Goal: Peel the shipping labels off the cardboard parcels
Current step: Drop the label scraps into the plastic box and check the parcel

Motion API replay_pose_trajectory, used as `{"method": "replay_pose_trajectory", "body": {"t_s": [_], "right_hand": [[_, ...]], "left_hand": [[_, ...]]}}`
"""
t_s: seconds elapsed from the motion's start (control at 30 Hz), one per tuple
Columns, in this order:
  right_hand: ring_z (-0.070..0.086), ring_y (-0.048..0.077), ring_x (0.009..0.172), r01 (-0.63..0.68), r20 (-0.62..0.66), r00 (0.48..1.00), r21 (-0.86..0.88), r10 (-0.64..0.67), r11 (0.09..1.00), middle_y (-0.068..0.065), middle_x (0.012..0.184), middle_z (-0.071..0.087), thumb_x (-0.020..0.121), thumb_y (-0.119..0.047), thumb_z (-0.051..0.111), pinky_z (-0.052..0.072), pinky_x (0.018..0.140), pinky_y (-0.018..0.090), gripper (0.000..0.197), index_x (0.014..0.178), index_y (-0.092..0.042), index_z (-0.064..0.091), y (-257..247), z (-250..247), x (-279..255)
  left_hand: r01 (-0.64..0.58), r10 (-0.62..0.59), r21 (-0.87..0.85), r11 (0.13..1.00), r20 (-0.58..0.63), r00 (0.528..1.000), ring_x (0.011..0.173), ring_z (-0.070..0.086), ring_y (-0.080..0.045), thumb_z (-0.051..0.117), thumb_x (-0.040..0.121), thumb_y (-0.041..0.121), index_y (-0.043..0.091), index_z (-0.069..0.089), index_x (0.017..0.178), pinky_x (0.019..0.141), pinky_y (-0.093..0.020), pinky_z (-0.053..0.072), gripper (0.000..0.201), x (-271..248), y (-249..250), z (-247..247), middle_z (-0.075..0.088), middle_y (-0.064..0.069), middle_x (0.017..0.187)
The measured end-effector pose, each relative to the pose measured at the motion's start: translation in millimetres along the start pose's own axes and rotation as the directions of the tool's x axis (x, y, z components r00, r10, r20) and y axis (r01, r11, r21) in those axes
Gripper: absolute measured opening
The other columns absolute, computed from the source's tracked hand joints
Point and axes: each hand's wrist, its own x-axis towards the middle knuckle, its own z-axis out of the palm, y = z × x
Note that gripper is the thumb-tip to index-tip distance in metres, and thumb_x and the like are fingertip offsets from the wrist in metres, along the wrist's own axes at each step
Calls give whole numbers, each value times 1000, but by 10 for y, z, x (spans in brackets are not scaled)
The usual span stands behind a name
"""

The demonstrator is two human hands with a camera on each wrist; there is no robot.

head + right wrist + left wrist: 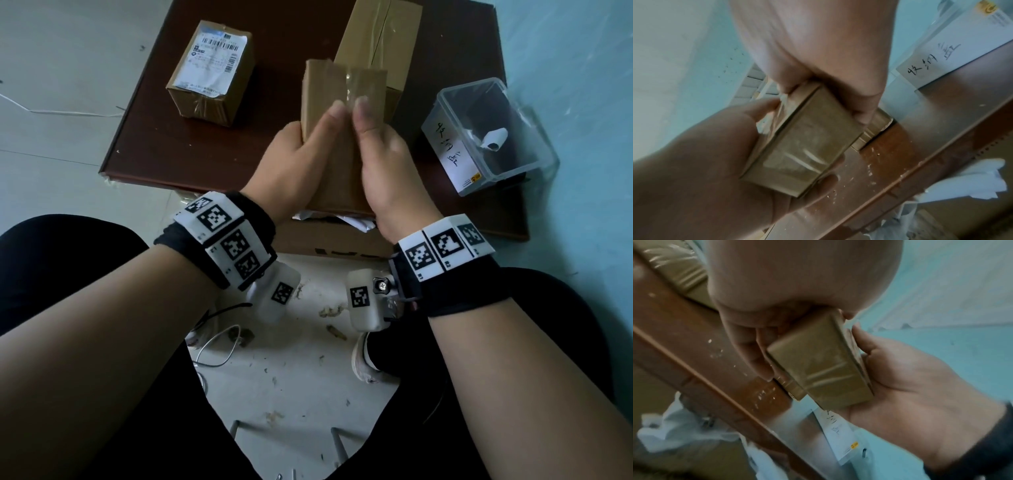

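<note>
**Both hands grip a small taped box above the brown board**

A small cardboard box (339,137) sits in the middle of the head view, lifted off the surface and held upright between the two hands. Its upper face is bare brown card with a patch of clear tape near the top; no label shows on the faces in view. The left hand (294,168) wraps the box's left side, thumb lying across the front and fingers curled behind it. The right hand (387,171) clamps the right side the same way, its thumb pressed on the front just beside the left thumb. From the left wrist view the box (818,368) is wedged between both palms, shiny tape over its end.

In the upper left of the head view a second box (210,73) stands on the dark brown board (154,137), a white shipping label (214,60) with barcodes covering its top. A taller taped carton (376,44) stands at upper centre, behind the held box. At the right edge a clear plastic tub (489,137) rests on the board, a white paper with handwriting on its side and a curled white scrap (493,138) inside. Crumpled white paper (356,221) lies just under the hands.
</note>
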Motion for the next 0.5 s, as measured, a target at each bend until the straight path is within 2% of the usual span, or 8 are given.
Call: {"method": "replay_pose_trajectory", "body": {"t_s": [0.1,0.17,0.2,0.27,0.33,0.37,0.43,0.5], "right_hand": [[70,23,132,63,132,989,40,-68,997,13,147,67,114,-33,59,59,112,46,59,164,-12,38,32,29,13],[62,22,142,108,165,981,-3,-106,994,11,155,60,105,-33,64,54,119,49,77,170,-13,27,56,62,22],[62,21,142,111,149,983,-20,-107,994,9,155,60,101,-36,64,53,119,49,82,170,-13,26,60,83,17],[66,20,135,92,57,994,6,-92,996,8,148,64,101,-43,65,57,114,48,78,165,-11,33,49,102,-3],[71,18,124,70,-71,995,51,-66,996,6,137,68,109,-44,64,62,106,43,59,153,-9,43,1,64,-11],[73,15,118,57,-111,993,63,-50,996,4,132,69,111,-44,62,64,102,38,51,147,-11,46,-29,29,-8],[76,8,109,36,-130,991,57,-29,998,-1,127,71,110,-52,60,65,92,28,49,141,-15,50,-78,-38,-8],[78,6,105,30,-125,992,43,-24,999,-3,126,75,108,-60,58,66,89,28,54,141,-16,54,-89,-66,0]], "left_hand": [[123,-131,-167,978,-34,991,98,78,-14,45,100,73,12,72,120,92,-38,64,71,14,70,-55,78,-6,111],[155,-157,-209,966,3,988,101,77,-13,34,101,75,15,71,126,92,-34,63,75,-10,108,-88,78,-4,113],[155,-156,-188,970,10,988,99,77,-11,33,102,75,17,71,123,89,-31,63,73,0,105,-79,78,-3,112],[81,-81,-120,989,10,997,98,77,-10,41,102,71,17,71,115,87,-31,64,63,21,74,-45,78,-4,110],[-74,74,-38,997,15,997,106,75,-8,58,94,73,10,62,127,91,-34,63,71,5,14,-14,75,-4,117],[-132,132,9,991,32,991,107,72,-2,63,91,71,8,54,133,90,-29,62,76,-5,-28,-3,72,0,120],[-181,174,89,979,88,981,102,66,14,64,98,57,7,41,138,82,-15,57,68,-59,-63,37,62,10,119],[-188,179,100,977,92,979,97,65,16,61,102,52,7,40,138,78,-13,55,61,-72,-69,80,60,12,116]]}}
